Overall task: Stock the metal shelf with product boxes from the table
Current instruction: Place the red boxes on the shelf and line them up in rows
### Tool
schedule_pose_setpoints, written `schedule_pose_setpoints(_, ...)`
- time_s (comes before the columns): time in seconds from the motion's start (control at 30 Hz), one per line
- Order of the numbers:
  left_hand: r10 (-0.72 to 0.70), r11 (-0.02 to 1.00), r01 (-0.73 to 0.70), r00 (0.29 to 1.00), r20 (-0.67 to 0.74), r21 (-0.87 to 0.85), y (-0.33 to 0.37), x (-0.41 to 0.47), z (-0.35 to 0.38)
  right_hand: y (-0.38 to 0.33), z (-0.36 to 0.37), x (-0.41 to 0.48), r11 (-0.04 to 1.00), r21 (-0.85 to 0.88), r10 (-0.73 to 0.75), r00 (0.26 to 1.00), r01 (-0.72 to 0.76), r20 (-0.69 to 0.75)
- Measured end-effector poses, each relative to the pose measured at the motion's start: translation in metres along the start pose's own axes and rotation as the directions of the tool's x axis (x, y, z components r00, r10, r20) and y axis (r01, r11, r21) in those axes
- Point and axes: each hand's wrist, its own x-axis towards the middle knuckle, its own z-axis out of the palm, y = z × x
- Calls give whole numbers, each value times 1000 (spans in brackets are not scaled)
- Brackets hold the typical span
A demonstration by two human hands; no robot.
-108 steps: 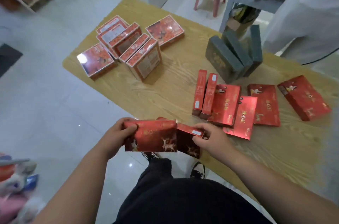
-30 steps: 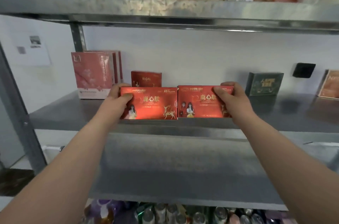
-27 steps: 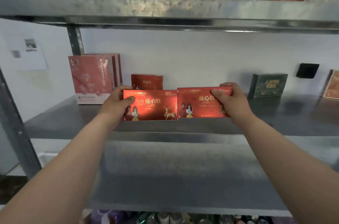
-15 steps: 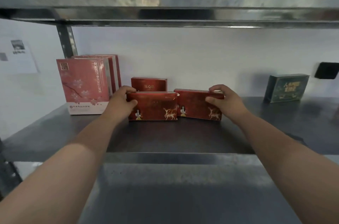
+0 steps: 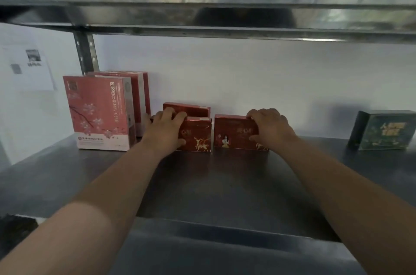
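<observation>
**Metal shelf, middle tier: two red boxes set down, both in hand**

On the metal shelf (image 5: 225,187) the left red box (image 5: 199,137) and the right red box (image 5: 234,134) stand upright, faces out, side by side with a narrow gap. The left hand (image 5: 166,131) grips the left red box, fingers curled over its top edge and thumb on the front. The right hand (image 5: 271,128) grips the right red box likewise, at its upper right corner. A third red box (image 5: 186,108) stands just behind the left one, at its 12 o'clock. The pink boxes (image 5: 99,112) stand near at 9 o'clock and a dark green box (image 5: 382,130) well apart at 3 o'clock. Judged status: this pair is placed, pending release and squaring-up. The worktop is out of view, so the remaining stock cannot be told.
</observation>
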Motion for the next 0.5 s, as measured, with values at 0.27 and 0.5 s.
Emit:
schedule_pose_setpoints(0.27,-50,997,46,997,-61,-54,-7,13,27,-7,37,34,989,75,133,991,-130,-33)
schedule_pose_setpoints(0.5,-9,998,2,994,-113,-66,-13,15,36,-4,50,34,991,-1,136,987,-137,-90)
